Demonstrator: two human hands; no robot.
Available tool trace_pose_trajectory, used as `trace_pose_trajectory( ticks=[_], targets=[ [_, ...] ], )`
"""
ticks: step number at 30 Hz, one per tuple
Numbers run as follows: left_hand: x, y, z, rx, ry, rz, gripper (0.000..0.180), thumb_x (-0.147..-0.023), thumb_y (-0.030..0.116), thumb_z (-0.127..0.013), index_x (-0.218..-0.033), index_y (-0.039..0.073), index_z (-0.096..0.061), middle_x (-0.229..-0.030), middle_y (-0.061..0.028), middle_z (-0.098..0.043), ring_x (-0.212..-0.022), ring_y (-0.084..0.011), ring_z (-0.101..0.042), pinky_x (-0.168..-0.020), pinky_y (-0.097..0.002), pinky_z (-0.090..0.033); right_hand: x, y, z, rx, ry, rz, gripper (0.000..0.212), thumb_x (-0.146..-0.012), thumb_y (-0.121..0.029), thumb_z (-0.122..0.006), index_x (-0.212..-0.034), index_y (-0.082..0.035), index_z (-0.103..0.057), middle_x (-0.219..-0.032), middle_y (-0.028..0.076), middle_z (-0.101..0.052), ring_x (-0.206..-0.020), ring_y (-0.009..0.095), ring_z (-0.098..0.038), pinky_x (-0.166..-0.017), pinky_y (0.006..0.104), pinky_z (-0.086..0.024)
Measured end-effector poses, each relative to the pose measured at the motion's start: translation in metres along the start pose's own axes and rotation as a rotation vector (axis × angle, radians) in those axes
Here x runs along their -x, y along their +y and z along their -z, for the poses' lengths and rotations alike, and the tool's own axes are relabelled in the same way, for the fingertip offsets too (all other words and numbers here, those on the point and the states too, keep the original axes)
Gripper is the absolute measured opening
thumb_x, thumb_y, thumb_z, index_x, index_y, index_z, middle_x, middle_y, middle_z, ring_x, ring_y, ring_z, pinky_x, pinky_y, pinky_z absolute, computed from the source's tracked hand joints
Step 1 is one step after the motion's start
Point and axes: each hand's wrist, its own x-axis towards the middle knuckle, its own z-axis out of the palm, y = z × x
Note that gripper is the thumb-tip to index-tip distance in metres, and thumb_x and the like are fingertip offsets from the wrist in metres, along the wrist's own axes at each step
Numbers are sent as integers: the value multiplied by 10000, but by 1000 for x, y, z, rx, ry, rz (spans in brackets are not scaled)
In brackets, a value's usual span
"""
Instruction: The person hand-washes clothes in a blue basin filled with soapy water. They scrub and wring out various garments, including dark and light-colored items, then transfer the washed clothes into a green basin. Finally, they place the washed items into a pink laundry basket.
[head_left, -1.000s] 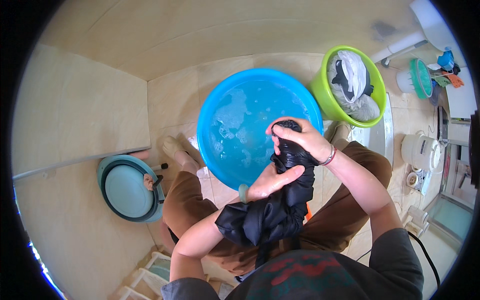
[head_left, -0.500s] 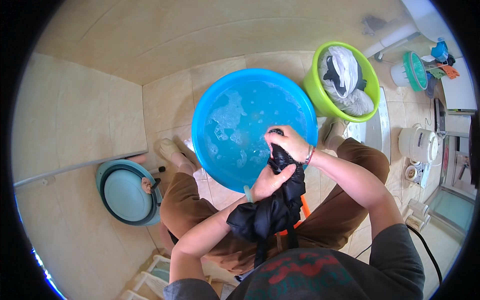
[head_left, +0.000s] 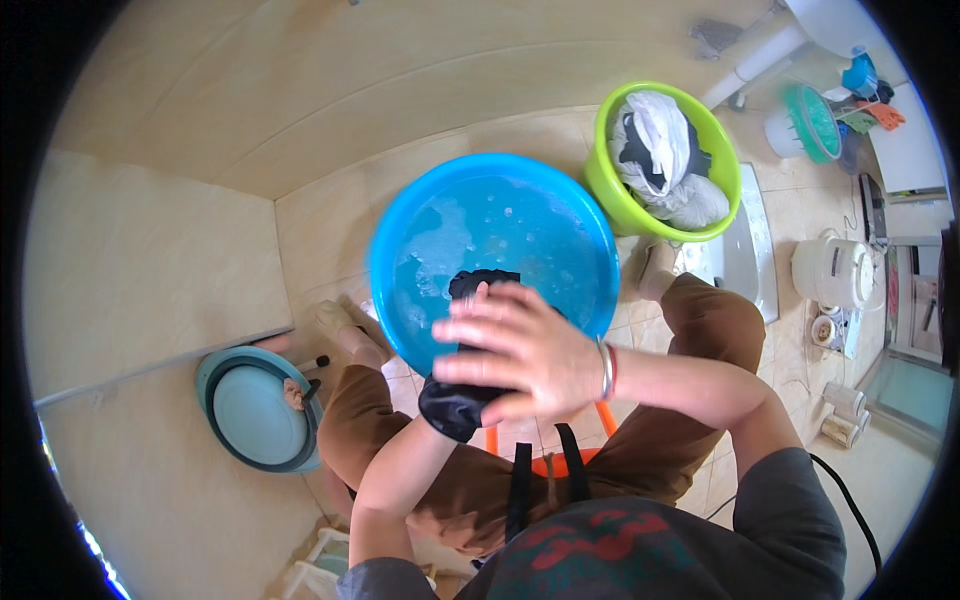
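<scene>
Over the near rim of a blue basin [head_left: 602, 225] of sudsy water, my right hand [head_left: 525, 350] is open with its fingers spread, slightly smeared by motion. Beneath and beside it is a wet-looking black garment [head_left: 452, 410], part of which bunches up beyond my fingers above the water. My left forearm [head_left: 405, 470] reaches up to this garment, and black cloth covers the wrist. Behind the cloth and my right hand, my left hand is mostly hidden, so its grip does not show.
To the basin's right, a lime green bucket [head_left: 733, 185] holds white, grey and dark cloth. A teal folding basin [head_left: 258, 405] leans at the left. Orange stool legs [head_left: 608, 418] show between my knees. On the right stand a white lidded pail [head_left: 832, 272] and a mesh-lined bin [head_left: 785, 135].
The black garment has moved left, off my lap. My right hand has let go of its twisted end and spread flat over it. My left hand has gone behind the cloth.
</scene>
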Motion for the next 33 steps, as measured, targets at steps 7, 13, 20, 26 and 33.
trace_pose_trajectory(
  ticks=[7, 13, 20, 26, 33],
  targets=[
    [-9, 8, 30, 138, -191, -18, 528, -991, 455, -426, -1345, 68, -483, -1209, -129, -597, -1063, -240, -605, -974, -373, -463, 8, -29, -29, 161, -132, 170, 623, -742, -374, -700, -1340, -361, -527, -1353, 50, -477, -1280, 283, -450, -1078, 551, -305],
    [0, 15, 26, 161, -233, -21, 602, -983, 538, -381, -1366, 83, -473, -1264, -170, -583, -1120, -283, -599, -1044, -395, -445, 23, -3, -41, 374, -28, 180, 268, -711, -297, -668, -977, -265, -658, -824, -46, -501, -899, 153, -527, -991, 474, -390],
    [20, 41, -28, 101, 87, -347, 803, -829, 714, -523, -1280, 50, -542, -1286, -153, -581, -1123, -308, -601, -1018, -432, -462, -3, 25, 0, 12, 427, -96, 346, -628, -233, -839, -749, -118, -536, -1128, 54, -582, -1118, 286, -528, -963, 478, -385],
    [15, 22, -69, 109, 151, -770, 633, -882, 621, -543, -1241, 101, -573, -1255, -53, -596, -1143, -260, -571, -1027, -392, -442, -8, 53, -7, -899, 828, -687, 263, -916, -130, -636, -1125, -12, -529, -1132, 54, -588, -1028, 133, -555, -908, 270, -458],
    [26, 6, -63, -307, 247, -1071, 631, -894, 431, -651, -1312, 2, -454, -1215, -76, -578, -1122, -202, -565, -1001, -362, -440, 25, 57, -28, -2105, 619, -728, 421, -1016, -329, -439, -1318, -45, -509, -1354, 130, -543, -1217, 222, -547, -1066, 374, -416]
  ],
)
